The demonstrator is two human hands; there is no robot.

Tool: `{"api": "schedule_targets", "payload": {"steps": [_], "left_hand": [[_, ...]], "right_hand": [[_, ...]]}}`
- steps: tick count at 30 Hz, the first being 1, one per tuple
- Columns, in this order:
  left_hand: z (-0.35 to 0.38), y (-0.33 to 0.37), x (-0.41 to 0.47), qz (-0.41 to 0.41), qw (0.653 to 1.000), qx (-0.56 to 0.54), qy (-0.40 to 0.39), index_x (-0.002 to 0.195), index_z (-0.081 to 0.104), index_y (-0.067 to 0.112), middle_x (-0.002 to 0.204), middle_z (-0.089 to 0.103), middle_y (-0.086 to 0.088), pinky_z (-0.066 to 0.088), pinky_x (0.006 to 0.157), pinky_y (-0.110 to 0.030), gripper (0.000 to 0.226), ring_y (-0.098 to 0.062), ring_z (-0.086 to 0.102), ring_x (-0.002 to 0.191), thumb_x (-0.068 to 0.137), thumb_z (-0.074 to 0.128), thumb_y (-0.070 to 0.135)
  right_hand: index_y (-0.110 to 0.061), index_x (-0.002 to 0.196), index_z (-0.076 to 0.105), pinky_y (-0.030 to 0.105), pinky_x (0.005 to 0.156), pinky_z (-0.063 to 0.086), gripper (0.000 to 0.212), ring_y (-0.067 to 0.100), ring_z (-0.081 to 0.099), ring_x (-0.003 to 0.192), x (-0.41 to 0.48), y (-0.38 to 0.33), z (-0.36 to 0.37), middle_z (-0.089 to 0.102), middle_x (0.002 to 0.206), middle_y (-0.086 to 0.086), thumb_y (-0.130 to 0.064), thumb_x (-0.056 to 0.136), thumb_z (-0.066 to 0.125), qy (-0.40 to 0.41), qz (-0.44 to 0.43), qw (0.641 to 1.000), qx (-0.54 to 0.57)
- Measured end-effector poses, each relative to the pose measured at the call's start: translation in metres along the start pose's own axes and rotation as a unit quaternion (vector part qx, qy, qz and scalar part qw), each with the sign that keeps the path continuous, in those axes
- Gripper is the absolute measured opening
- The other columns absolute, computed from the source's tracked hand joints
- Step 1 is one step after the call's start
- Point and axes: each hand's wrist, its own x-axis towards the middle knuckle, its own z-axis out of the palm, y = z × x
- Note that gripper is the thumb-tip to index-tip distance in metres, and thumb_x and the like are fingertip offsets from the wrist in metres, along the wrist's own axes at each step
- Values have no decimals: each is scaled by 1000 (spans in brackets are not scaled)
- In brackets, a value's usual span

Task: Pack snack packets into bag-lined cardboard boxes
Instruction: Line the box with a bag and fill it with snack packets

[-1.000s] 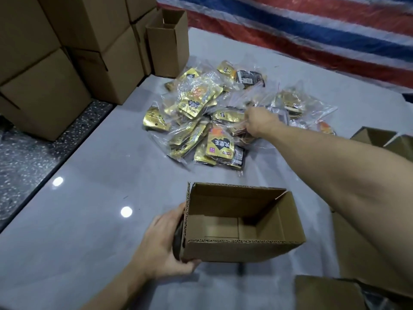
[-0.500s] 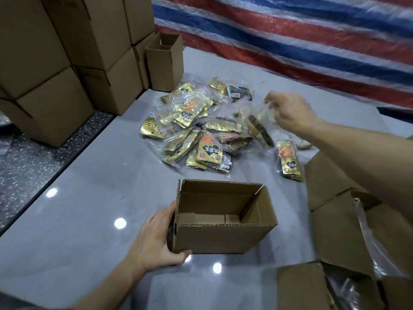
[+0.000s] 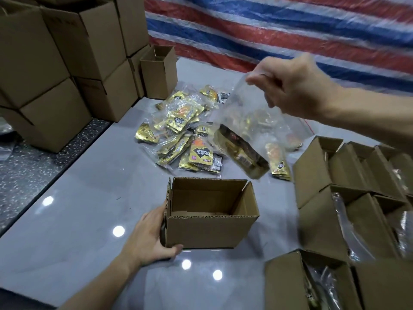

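The right hand [image 3: 297, 86] pinches a clear bag [image 3: 237, 104] of packets [image 3: 243, 153] aloft, beyond the open box [image 3: 212, 231] that the left hand [image 3: 147, 238] grips.

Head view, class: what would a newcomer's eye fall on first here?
The right hand, at upper right, pinches a clear bag of gold snack packets that hangs in the air. Below it, the left hand holds the left end of an open cardboard box, empty inside. Behind lies a glittering pile of snack packets, before a red, white and blue striped tarpaulin.
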Motion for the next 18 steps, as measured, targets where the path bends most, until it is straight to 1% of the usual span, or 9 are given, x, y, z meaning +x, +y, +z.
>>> {"api": "schedule_targets", "payload": {"steps": [2, 4, 6, 9, 10, 11, 12, 15, 18], "left_hand": [[1, 0, 0, -2, 1000, 6, 0, 130, 53, 36, 117, 42, 43, 45, 87, -27, 82, 17, 44, 104, 55, 80, 54], [2, 0, -1, -9, 1000, 9, 0, 121, 52, 40, 114, 42, 44, 41, 84, -20, 74, 20, 42, 103, 54, 80, 55], [3, -1, -2, -15, 1000, 12, 1, 114, 51, 42, 111, 42, 44, 37, 82, -14, 69, 21, 41, 102, 53, 81, 56], [4, -4, -1, -13, 1000, 15, -2, 116, 55, 36, 110, 43, 45, 34, 83, -11, 71, 21, 41, 102, 53, 81, 57], [4, -6, -1, -10, 1000, 15, -1, 116, 55, 35, 110, 43, 45, 34, 84, -11, 71, 21, 41, 102, 53, 81, 57], [4, -7, -1, -9, 1000, 16, -2, 117, 55, 35, 110, 43, 44, 33, 85, -10, 72, 21, 41, 102, 54, 81, 57], [4, -7, -1, -10, 1000, 16, -3, 117, 54, 35, 110, 44, 44, 33, 85, -10, 72, 20, 41, 102, 54, 81, 57], [5, -8, -1, -14, 1000, 13, -2, 118, 52, 36, 110, 44, 44, 35, 86, -9, 74, 20, 42, 100, 53, 82, 57], [6, -9, -2, -15, 1000, 9, -4, 119, 51, 35, 111, 42, 45, 29, 90, -2, 76, 24, 40, 101, 53, 81, 58]], "right_hand": [[1, 96, 65, 35, 44, 52, 46, 15, 61, 48, 2, -15, -14, 60, 63, 1, -41, 103, 47, -16, -25, 1000, 6], [1, 90, 65, 34, 42, 52, 50, 14, 61, 46, 2, -26, -26, 60, 62, 0, -45, 103, 48, -32, -50, 998, 17], [1, 83, 63, 34, 41, 50, 48, 15, 61, 43, 0, -35, -32, 61, 60, 2, -42, 102, 52, -37, -72, 996, 36], [3, 81, 63, 20, 42, 44, 44, 9, 58, 44, -4, -47, -29, 59, 57, 3, -35, 101, 57, -30, -88, 993, 69], [4, 82, 64, 17, 43, 43, 43, 6, 57, 45, -5, -52, -25, 58, 56, 3, -33, 101, 57, -28, -95, 992, 80], [5, 82, 65, 18, 44, 42, 42, 5, 56, 46, -6, -57, -20, 57, 55, 3, -32, 100, 58, -27, -103, 991, 86], [5, 81, 66, 21, 44, 42, 40, 10, 56, 44, -7, -62, -14, 56, 54, 5, -30, 100, 58, -26, -111, 990, 88], [6, 79, 67, 35, 46, 39, 40, 30, 50, 43, -8, -73, 7, 52, 51, 14, -28, 99, 59, -25, -144, 987, 67], [6, 82, 68, 36, 48, 37, 44, 34, 51, 45, -2, -79, 18, 55, 54, 16, -31, 101, 52, -33, -182, 982, 35]]}}
